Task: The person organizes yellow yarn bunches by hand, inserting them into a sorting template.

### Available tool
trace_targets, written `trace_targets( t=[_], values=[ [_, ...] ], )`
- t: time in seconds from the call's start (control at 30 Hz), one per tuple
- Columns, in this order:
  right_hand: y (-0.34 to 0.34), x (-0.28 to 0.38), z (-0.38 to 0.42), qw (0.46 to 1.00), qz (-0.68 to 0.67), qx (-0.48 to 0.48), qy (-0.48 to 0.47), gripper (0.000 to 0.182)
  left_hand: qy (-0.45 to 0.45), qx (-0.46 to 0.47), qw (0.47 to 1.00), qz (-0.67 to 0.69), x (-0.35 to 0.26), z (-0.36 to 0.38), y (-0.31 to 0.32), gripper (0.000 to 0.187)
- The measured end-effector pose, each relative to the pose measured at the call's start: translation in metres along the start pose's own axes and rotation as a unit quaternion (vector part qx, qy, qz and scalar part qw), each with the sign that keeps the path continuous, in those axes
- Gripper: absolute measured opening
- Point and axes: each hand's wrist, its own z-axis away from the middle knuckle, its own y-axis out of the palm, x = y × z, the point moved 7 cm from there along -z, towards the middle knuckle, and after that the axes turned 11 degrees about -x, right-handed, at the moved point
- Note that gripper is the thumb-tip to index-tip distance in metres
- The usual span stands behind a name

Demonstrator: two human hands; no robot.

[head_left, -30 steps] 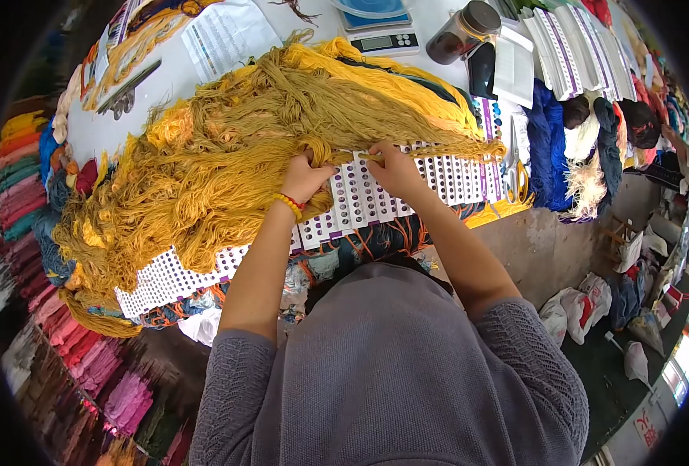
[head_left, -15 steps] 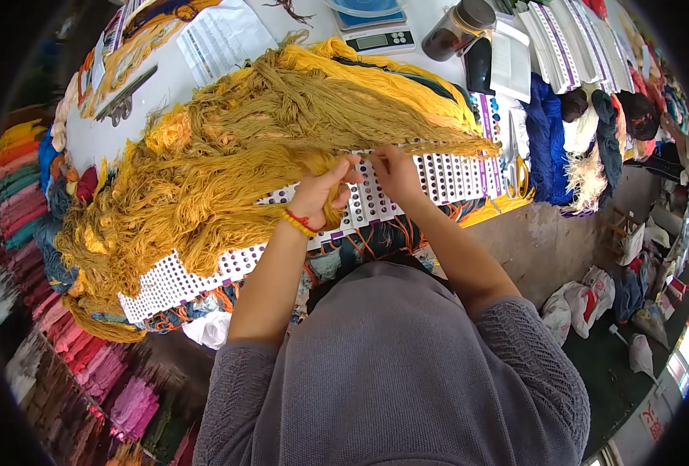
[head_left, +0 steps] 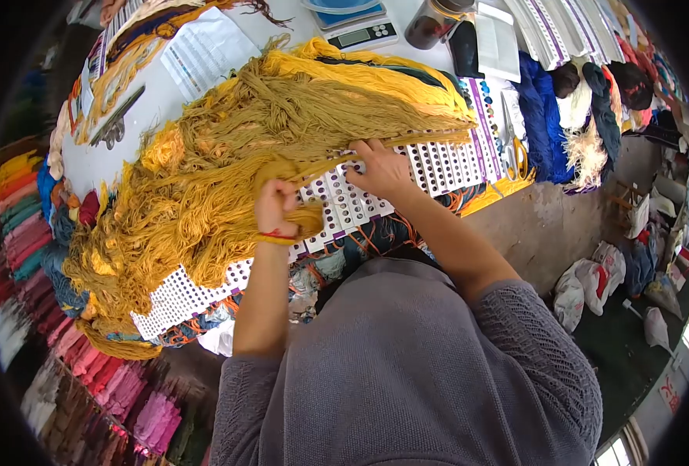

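a worker bends over a table [head_left: 111,151] heaped with mustard-yellow yarn [head_left: 228,163], drawing one strand [head_left: 321,165] clear of the mass. the left hand [head_left: 276,208] is closed in a fist round a bunch of the yarn near the table's front edge, just above a long white card of colour samples [head_left: 344,200] that runs along that edge. the right hand [head_left: 381,167] rests on the card a little further along, fingers pressed down where the strand crosses it; whether it pinches the strand or only pins it flat cannot be made out. between the two hands the strand is stretched taut.

the step in hand looks to be the separating of a single length from the tangle, about midway through the pull. the next move seems to call for a steady draw with the left hand while the right holds its end firm, so that neighbouring loops are not dragged along.

a digital scale [head_left: 354,31] stands at the far edge of the table, with a dark jar [head_left: 430,22] just beside it. scissors with yellow handles [head_left: 515,147] lie near the right end of the card. hanks of blue yarn [head_left: 537,116] hang at the right edge, and rows of pink and red skeins [head_left: 88,365] lie below the left corner.
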Motion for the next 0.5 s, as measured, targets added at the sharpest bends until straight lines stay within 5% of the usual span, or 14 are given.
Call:
trace_targets(
  t=[0.13,0.23,0.3,0.37,0.4,0.5],
  values=[
    [-0.001,0.001,-0.001,1.0,0.013,0.004,0.001,0.038,0.105,-0.051,0.993,0.002,-0.102,0.009,-0.085,0.016],
    [-0.002,0.002,-0.001,1.0,0.012,0.024,0.011,0.038,0.307,-0.258,0.916,0.021,-0.212,0.026,-0.173,0.01],
    [0.002,0.0,-0.002,0.999,-0.019,0.033,0.011,0.039,0.328,-0.349,0.877,-0.026,-0.264,0.032,-0.232,0.022],
    [-0.005,0.001,-0.004,0.999,-0.023,0.044,0.02,0.04,0.291,-0.349,0.873,-0.176,-0.278,0.04,-0.224,0.023],
    [-0.007,0.001,-0.004,0.997,-0.026,0.061,0.032,0.04,0.234,-0.229,0.925,-0.192,-0.25,0.054,-0.173,0.025],
    [-0.013,0.009,-0.001,0.978,-0.189,0.064,0.054,0.045,0.203,0.052,0.95,-0.233,-0.154,0.056,-0.054,0.027]
  ],
)
